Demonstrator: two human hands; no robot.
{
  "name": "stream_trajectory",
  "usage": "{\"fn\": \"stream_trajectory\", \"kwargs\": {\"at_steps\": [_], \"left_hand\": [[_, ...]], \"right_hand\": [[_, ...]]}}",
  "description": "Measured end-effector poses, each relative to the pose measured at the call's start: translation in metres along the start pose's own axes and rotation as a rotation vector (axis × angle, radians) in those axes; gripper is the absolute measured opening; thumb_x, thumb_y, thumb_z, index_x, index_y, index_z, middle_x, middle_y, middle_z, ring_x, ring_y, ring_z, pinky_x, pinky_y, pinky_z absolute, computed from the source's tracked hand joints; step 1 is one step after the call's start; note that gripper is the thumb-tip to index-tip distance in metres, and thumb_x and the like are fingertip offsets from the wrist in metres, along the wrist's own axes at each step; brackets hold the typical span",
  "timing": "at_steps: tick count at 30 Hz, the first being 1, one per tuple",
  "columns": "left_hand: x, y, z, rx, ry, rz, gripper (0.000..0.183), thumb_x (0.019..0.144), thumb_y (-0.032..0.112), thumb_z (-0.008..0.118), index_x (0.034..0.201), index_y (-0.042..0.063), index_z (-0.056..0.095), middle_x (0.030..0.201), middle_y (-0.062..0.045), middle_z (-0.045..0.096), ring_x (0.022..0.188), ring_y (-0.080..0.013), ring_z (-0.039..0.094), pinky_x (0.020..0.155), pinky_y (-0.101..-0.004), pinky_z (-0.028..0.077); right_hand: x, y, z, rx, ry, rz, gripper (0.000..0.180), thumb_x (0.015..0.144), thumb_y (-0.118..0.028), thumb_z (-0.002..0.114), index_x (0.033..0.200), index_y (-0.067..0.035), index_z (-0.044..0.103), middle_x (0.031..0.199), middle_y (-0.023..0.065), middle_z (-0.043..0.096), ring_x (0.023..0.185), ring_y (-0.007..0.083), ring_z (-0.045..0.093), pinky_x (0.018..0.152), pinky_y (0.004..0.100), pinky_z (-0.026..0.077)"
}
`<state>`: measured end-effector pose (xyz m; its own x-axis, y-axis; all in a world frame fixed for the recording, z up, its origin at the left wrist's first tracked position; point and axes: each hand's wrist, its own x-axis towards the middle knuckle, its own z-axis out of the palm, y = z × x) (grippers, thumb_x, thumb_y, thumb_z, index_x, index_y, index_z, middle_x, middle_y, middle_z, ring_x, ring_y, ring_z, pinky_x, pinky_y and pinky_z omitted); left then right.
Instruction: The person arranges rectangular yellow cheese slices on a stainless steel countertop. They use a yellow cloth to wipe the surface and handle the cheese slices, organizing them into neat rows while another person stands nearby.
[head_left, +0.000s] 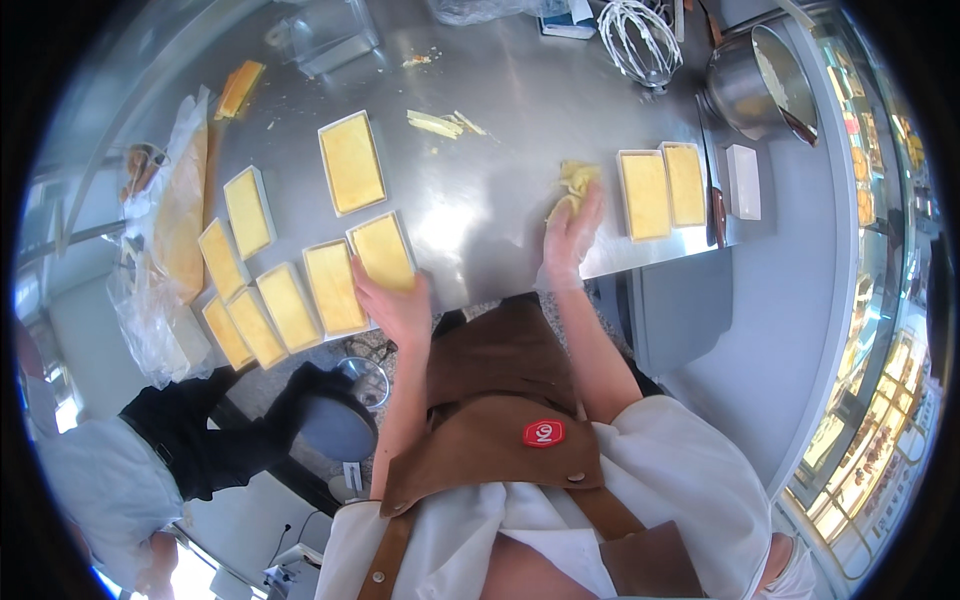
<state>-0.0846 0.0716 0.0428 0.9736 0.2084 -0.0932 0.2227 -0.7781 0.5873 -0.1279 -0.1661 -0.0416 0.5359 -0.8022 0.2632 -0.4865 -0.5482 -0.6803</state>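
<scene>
My left hand (396, 306) grips the near end of a white box filled with yellow sponge cake (384, 247), at the right end of a row on the steel table. Touching or nearly touching it is another boxed cake (335, 286). In a clear plastic glove, my right hand (574, 229) holds crumpled yellow cake scraps (577, 176) over the table; they are slightly blurred. To its right stand two boxed cakes (645, 196) side by side. A single boxed cake (352, 163) sits farther back, beyond my left hand.
Several more boxed cakes (289, 307) stand at the left. A long knife (718, 214) lies by a small white box (744, 182). Cake trimmings (435, 124), a cream-coated whisk (640, 45) and a steel bowl (739, 82) are farther back. Another person (112, 457) is at lower left.
</scene>
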Motion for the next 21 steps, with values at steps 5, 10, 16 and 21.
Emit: {"fn": "stream_trajectory", "kwargs": {"at_steps": [5,10,16,21], "left_hand": [[-0.002,-0.006,-0.005,-0.177,0.036,0.039,0.093,0.072,0.009,0.077,0.150,-0.001,0.027,0.141,-0.025,0.042,0.132,-0.0404,0.042,0.111,-0.0470,0.036],[0.002,0.040,-0.024,-0.379,-0.067,0.029,0.090,0.077,0.000,0.073,0.151,0.002,0.022,0.132,-0.021,0.047,0.117,-0.0305,0.054,0.096,-0.0392,0.048],[0.004,0.125,-0.001,-0.517,-0.259,0.183,0.089,0.076,0.004,0.074,0.150,0.003,0.024,0.128,-0.021,0.049,0.114,-0.0309,0.057,0.094,-0.0393,0.049],[-0.006,0.166,0.083,-0.281,-0.354,0.442,0.095,0.064,0.015,0.078,0.144,0.001,0.030,0.127,-0.028,0.051,0.115,-0.0438,0.053,0.101,-0.0489,0.045]], "right_hand": [[0.038,-0.053,0.067,-0.029,-0.131,-0.109,0.073,0.088,-0.005,0.053,0.154,0.004,0.023,0.159,0.0235,0.027,0.147,0.0400,0.026,0.120,0.0434,0.027],[0.037,-0.102,0.128,-0.139,-0.293,-0.413,0.071,0.086,-0.007,0.053,0.152,0.004,0.029,0.157,0.0213,0.032,0.146,0.0344,0.030,0.121,0.0425,0.027],[-0.014,-0.121,0.105,0.065,-0.338,-0.403,0.056,0.089,-0.007,0.053,0.144,0.002,0.042,0.150,0.0192,0.040,0.141,0.0321,0.038,0.115,0.0415,0.034],[-0.035,-0.123,0.096,0.253,-0.261,-0.349,0.052,0.085,-0.001,0.057,0.137,0.000,0.050,0.142,0.0188,0.049,0.135,0.0348,0.045,0.109,0.0432,0.041]]}}
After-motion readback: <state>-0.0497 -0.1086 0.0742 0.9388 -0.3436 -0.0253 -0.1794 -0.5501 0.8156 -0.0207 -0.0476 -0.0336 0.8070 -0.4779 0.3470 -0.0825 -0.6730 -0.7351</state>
